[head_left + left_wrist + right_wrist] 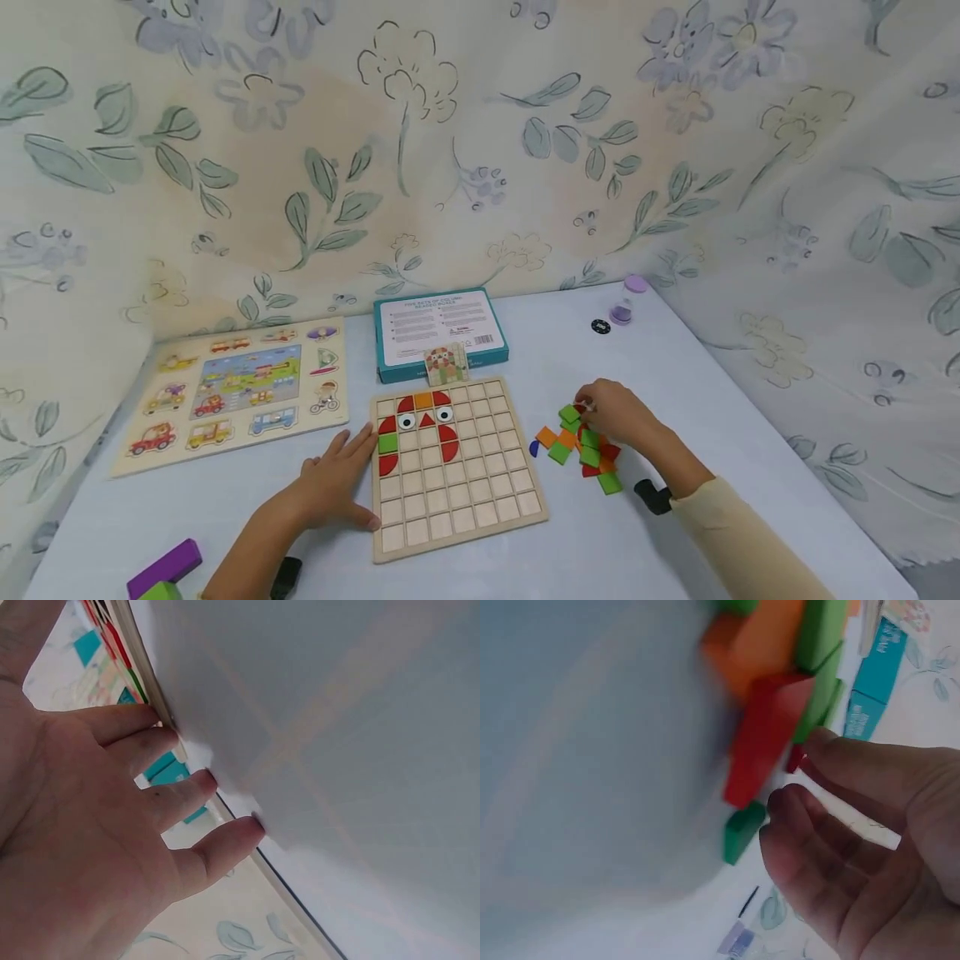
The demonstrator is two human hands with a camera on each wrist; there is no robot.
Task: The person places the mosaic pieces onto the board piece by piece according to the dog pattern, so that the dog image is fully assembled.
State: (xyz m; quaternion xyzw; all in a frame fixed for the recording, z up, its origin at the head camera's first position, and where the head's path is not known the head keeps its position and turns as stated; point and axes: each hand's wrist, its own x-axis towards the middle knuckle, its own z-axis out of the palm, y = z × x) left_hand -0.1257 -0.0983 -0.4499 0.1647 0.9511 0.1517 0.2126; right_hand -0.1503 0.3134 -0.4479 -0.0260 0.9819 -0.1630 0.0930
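A wooden grid board [480,492] lies on the table, with red, green and orange pieces and two eye pieces [407,422] set in its upper left squares. My left hand [335,477] rests at the board's left edge, fingers spread, the thumb touching its side. In the left wrist view the fingertips [251,829] meet the tabletop. On the board's right is a loose heap of coloured tiles [589,457]. Over its far side my right hand [618,411] pinches a small red piece [795,758] at the thumb tip; its full shape is hidden.
Behind the board lies a teal box [442,325] with a small picture card [447,364] leaning on it. A vehicle puzzle board [232,392] is at left. Purple [165,568] and green blocks sit front left. A clear, lilac-capped container [628,300] and black disc [601,327] stand back right.
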